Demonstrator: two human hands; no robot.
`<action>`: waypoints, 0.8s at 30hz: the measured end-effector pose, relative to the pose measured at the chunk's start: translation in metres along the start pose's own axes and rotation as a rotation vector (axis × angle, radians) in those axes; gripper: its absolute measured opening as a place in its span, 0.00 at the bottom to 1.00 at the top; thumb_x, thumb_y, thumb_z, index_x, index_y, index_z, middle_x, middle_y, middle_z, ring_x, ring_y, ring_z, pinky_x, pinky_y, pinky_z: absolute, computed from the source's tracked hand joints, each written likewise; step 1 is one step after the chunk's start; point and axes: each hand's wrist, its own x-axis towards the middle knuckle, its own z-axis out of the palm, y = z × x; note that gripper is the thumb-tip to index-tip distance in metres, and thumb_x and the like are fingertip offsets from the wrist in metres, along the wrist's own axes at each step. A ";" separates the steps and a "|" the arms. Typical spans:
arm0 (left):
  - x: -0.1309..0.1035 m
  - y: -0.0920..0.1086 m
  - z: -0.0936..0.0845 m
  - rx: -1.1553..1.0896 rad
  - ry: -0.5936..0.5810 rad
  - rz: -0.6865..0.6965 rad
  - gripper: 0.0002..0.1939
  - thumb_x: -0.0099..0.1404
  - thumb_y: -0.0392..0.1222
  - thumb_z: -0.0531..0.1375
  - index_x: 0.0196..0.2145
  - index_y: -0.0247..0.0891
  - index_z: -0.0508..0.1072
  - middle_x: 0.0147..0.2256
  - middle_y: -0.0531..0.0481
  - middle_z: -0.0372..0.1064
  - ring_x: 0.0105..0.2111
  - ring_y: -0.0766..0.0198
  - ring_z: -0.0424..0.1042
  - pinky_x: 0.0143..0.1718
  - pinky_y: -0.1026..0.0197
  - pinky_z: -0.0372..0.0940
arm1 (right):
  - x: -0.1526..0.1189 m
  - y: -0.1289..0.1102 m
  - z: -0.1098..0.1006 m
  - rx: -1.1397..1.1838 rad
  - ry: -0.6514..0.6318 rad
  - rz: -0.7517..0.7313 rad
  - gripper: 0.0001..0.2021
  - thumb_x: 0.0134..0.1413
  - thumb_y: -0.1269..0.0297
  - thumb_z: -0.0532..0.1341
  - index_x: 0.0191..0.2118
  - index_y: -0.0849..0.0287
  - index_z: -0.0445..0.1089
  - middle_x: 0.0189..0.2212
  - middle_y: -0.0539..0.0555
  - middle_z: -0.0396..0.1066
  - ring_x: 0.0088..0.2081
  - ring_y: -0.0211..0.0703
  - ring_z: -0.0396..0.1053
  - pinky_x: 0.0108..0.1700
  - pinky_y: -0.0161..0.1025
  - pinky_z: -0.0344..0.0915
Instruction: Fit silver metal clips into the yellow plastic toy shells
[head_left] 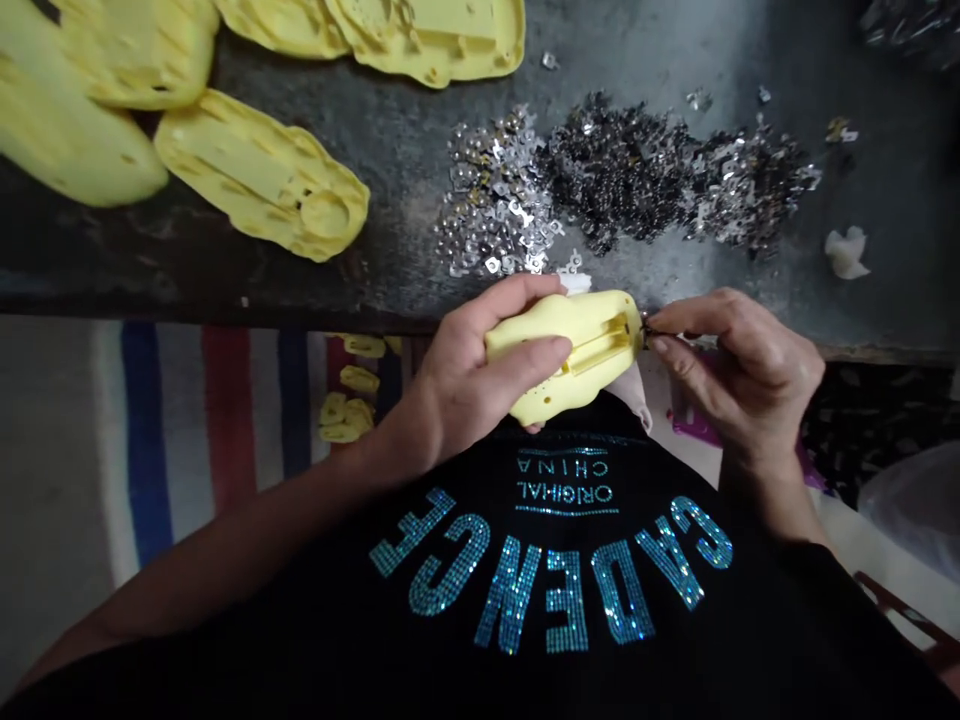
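My left hand (480,375) is wrapped round a yellow plastic shell (600,320), its thumb lying across the face beside a long rectangular recess. At the shell's right end, my right hand (739,365) pinches a small dark metal piece (646,328) between thumb and forefinger; the piece is at the shell's edge, and its exact shape is too small to make out. Just beyond the shell on the table lie piles of little metal parts: shiny flat clips (499,190), dark spring-like pieces (619,165) and more silvery clips (750,190).
Several larger yellow shells lie on the dark table (405,200) at the left, one yellow shell (262,175) with its hollow side up. A crumpled white scrap (847,252) sits at the right. Below the table edge, more yellow parts (346,415) rest near a striped sheet (232,420).
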 end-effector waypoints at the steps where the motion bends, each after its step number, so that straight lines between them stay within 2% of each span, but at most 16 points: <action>1: -0.001 0.000 -0.001 -0.009 0.004 -0.005 0.24 0.59 0.42 0.75 0.54 0.41 0.84 0.39 0.49 0.83 0.25 0.63 0.77 0.18 0.68 0.65 | 0.001 -0.001 0.001 -0.018 0.003 -0.021 0.08 0.72 0.67 0.72 0.50 0.45 0.83 0.41 0.51 0.87 0.40 0.51 0.84 0.45 0.51 0.79; 4: -0.004 -0.001 -0.003 -0.021 -0.002 -0.015 0.25 0.59 0.40 0.76 0.54 0.40 0.85 0.39 0.49 0.83 0.24 0.64 0.75 0.21 0.68 0.66 | 0.002 -0.007 0.000 -0.063 -0.025 -0.046 0.08 0.71 0.68 0.72 0.50 0.45 0.83 0.42 0.50 0.87 0.42 0.50 0.84 0.45 0.51 0.80; 8: -0.004 -0.003 -0.009 -0.003 -0.021 0.053 0.22 0.60 0.40 0.75 0.53 0.40 0.86 0.38 0.50 0.82 0.27 0.64 0.75 0.27 0.66 0.69 | 0.000 -0.017 -0.004 -0.157 -0.081 0.025 0.07 0.74 0.65 0.69 0.50 0.43 0.84 0.43 0.54 0.87 0.43 0.55 0.84 0.46 0.55 0.81; 14: -0.007 -0.003 -0.014 0.086 -0.048 0.121 0.22 0.63 0.43 0.75 0.54 0.40 0.86 0.36 0.50 0.81 0.30 0.61 0.75 0.29 0.65 0.71 | -0.001 -0.031 -0.008 -0.271 -0.121 -0.061 0.13 0.74 0.69 0.69 0.55 0.42 0.84 0.47 0.53 0.87 0.44 0.53 0.83 0.50 0.54 0.80; 24: -0.013 -0.005 -0.017 0.148 -0.071 0.248 0.21 0.65 0.40 0.73 0.56 0.40 0.86 0.42 0.52 0.83 0.36 0.61 0.78 0.37 0.66 0.73 | -0.006 -0.036 -0.007 -0.348 -0.100 -0.115 0.16 0.74 0.70 0.69 0.58 0.41 0.81 0.48 0.54 0.87 0.43 0.54 0.81 0.50 0.54 0.79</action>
